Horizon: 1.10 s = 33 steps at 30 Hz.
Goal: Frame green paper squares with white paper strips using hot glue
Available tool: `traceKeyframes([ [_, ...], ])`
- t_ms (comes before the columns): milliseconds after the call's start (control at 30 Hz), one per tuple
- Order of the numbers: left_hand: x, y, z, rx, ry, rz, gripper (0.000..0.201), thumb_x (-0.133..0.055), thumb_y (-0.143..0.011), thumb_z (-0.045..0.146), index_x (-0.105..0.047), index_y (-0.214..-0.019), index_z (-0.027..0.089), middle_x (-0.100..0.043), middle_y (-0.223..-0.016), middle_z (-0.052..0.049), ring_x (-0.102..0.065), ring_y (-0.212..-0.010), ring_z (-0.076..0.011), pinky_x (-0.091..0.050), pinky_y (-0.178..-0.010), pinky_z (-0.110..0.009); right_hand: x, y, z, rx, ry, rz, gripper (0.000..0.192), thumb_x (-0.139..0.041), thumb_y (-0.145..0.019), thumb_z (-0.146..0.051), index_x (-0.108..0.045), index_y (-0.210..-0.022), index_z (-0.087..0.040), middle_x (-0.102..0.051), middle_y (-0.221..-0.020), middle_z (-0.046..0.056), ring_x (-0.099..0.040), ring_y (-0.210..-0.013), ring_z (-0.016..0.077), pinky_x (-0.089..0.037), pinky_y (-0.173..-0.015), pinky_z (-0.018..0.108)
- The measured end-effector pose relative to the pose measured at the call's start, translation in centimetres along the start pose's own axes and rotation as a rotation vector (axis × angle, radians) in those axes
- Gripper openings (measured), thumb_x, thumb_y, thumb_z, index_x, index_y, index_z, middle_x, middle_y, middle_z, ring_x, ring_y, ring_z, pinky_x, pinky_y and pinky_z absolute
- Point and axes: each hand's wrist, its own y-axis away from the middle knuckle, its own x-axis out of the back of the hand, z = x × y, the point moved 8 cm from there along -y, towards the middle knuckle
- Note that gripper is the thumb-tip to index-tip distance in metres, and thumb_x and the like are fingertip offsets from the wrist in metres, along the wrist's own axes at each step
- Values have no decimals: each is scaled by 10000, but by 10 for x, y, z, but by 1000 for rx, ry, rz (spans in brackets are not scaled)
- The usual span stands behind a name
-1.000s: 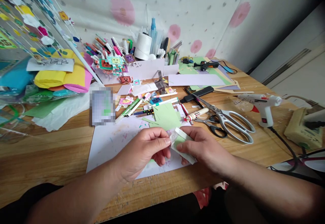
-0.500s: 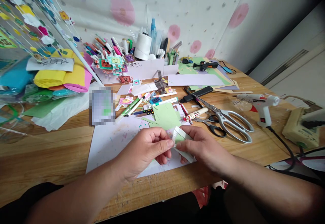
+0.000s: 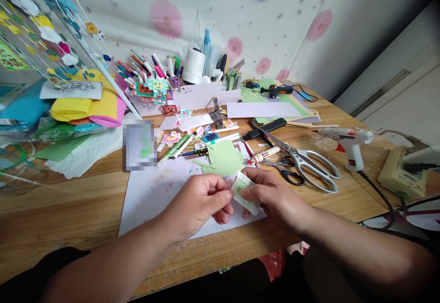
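Paper strip (image 3: 244,192) pinched between left hand (image 3: 199,204), right hand (image 3: 275,197).

Bare wooden table (image 3: 62,211) lies to the left of the white sheet (image 3: 151,193), and a hand could sweep there freely up to the crumpled tissue (image 3: 85,149) and the stack of coloured paper rolls (image 3: 85,108). Straight ahead the way is crowded: the green card (image 3: 223,156) and scattered markers (image 3: 178,145) lie close together, with a full pen holder (image 3: 202,94) behind them. To the right the large scissors (image 3: 302,161) lie just beside the sheet, blades pointing left. Beyond them the glue gun (image 3: 347,140) stands with its cord (image 3: 378,188) trailing toward the table edge, seemingly across the only open strip there.
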Motion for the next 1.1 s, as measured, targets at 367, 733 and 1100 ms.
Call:
traceKeyframes([
  [367, 4, -1, 2, 18, -125, 89, 127, -591, -748, 225, -532, -661, 154, -604, -551, 36, -550, -453, -75, -416, -460, -187, 20, -5, -33, 177, 382, 125, 326, -580, -815, -480, -637, -847, -161, -559, -740, 5, -488, -684, 142, -368, -620, 281],
  [733, 5, 1, 5, 33, -247, 93, 149, -596, -749, 230, -511, -644, 168, -599, -516, 41, -541, -442, -72, -392, -450, -179, 19, -20, -33, 38, 463, 49, 183, -642, -725, -322, -648, -639, -161, -484, -518, -35, -397, -495, 108, -275, -485, 270],
  [1100, 10, 1, 10, 7, -226, 115, 122, -606, -724, 212, -519, -648, 171, -600, -531, 40, -538, -447, -80, -369, -435, -183, 18, -13, -27, 3, 346, -54, 96, -660, -648, -209, -658, -710, -137, -573, -602, -19, -469, -543, 101, -345, -529, 250],
])
